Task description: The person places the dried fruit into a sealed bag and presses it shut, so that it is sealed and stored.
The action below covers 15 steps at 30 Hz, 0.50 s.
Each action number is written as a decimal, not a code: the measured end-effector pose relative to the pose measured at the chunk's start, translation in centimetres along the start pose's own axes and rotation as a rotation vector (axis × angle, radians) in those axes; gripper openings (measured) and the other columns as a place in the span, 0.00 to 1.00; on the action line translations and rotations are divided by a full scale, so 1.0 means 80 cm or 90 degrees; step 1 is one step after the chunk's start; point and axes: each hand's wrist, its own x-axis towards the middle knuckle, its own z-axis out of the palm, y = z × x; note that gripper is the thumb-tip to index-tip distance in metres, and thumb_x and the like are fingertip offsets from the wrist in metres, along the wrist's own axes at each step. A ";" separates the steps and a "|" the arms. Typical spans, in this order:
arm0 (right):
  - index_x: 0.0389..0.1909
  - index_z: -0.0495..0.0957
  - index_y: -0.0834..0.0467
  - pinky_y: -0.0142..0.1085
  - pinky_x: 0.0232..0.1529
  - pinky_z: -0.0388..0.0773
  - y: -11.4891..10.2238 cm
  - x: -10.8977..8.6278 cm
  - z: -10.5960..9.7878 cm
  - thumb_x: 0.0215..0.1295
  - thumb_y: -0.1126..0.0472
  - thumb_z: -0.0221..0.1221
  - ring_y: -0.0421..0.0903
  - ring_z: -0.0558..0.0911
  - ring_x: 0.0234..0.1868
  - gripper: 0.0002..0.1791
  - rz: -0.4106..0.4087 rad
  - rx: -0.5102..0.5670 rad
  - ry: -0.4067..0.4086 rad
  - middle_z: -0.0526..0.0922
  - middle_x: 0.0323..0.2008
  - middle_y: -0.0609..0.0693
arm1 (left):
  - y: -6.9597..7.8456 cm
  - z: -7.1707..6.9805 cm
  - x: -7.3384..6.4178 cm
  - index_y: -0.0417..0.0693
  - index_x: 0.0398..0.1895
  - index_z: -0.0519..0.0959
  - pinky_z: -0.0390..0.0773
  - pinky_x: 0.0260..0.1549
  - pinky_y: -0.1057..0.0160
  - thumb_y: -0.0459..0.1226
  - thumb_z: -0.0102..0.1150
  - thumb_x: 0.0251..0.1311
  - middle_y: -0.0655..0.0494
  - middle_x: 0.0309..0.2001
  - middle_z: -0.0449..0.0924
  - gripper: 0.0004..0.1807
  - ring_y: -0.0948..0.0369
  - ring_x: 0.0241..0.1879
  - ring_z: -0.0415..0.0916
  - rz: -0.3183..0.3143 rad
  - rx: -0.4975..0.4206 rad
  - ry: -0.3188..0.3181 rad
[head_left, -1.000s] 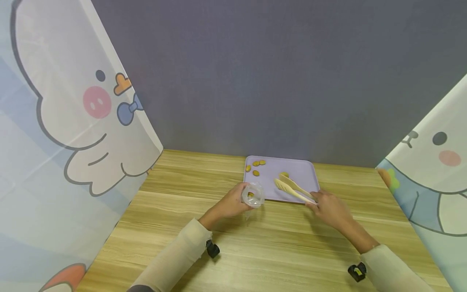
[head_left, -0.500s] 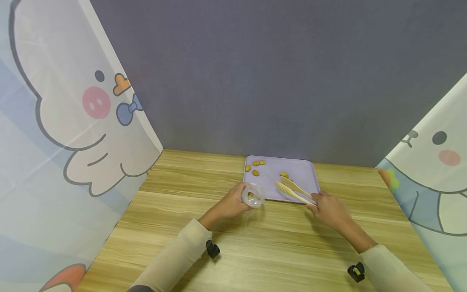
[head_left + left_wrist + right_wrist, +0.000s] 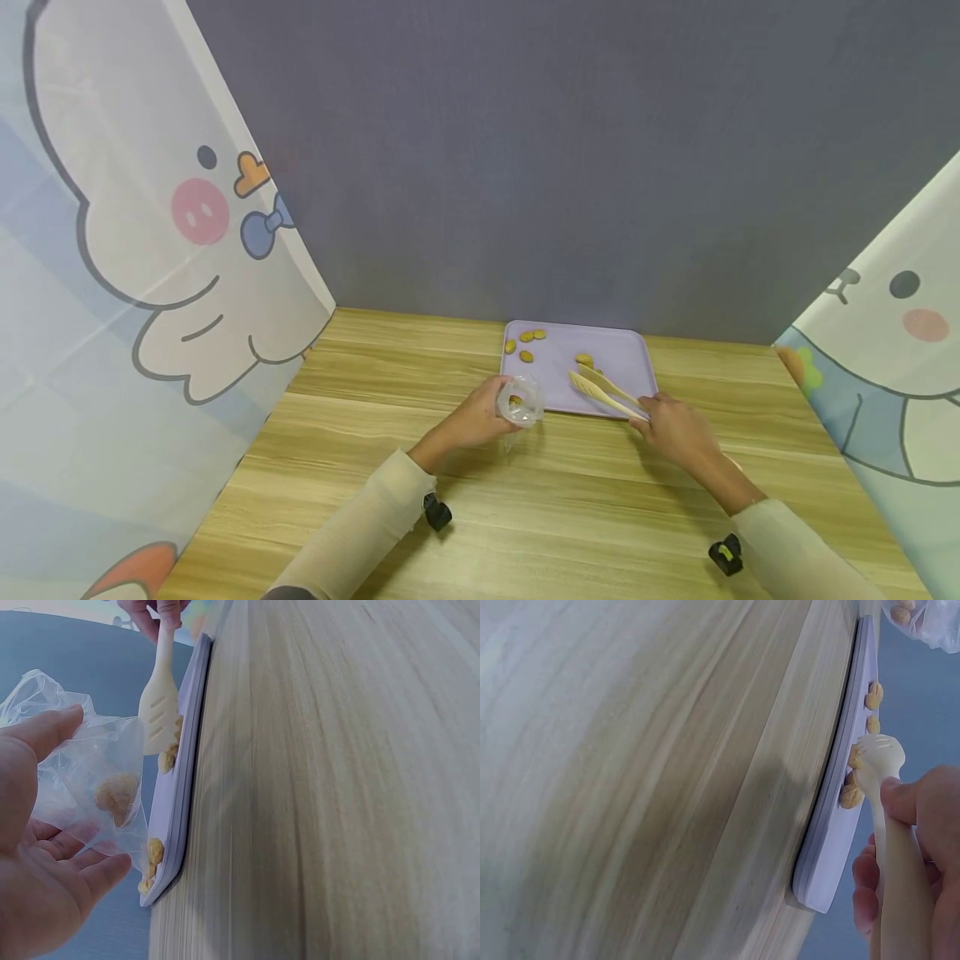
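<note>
My left hand [image 3: 474,415] holds a clear plastic bag [image 3: 529,410] upright by its side, its mouth facing up. In the left wrist view, the thumb and curved fingers lie around the bag, and a brown lumpy piece [image 3: 118,796] shows inside. A pair of cream tongs [image 3: 611,405] with slotted heads is gripped in my right hand [image 3: 678,429]. Their heads are parted over the lilac tray [image 3: 626,350], close to walnut-like lumps [image 3: 584,359]. In the right wrist view, a tong head partly covers these lumps [image 3: 851,795]. Whether the tongs touch them cannot be told.
Several more brown lumps [image 3: 527,356] lie at the tray's left end. The tray stands on a wooden table [image 3: 375,358], against a grey panel [image 3: 480,167]. Printed cartoon sheets [image 3: 150,275] flank both sides.
The tongs have drawn back slightly towards the right hand, so the lumps beyond their heads show more fully. My left hand and the bag have stayed in place.
</note>
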 end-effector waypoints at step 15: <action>0.49 0.82 0.66 0.50 0.27 0.81 0.001 -0.001 0.004 0.65 0.56 0.66 0.57 0.85 0.31 0.19 -0.016 -0.017 0.006 0.85 0.38 0.61 | -0.003 0.000 -0.001 0.43 0.71 0.64 0.70 0.68 0.47 0.43 0.75 0.55 0.47 0.64 0.72 0.42 0.52 0.65 0.71 -0.008 0.012 0.006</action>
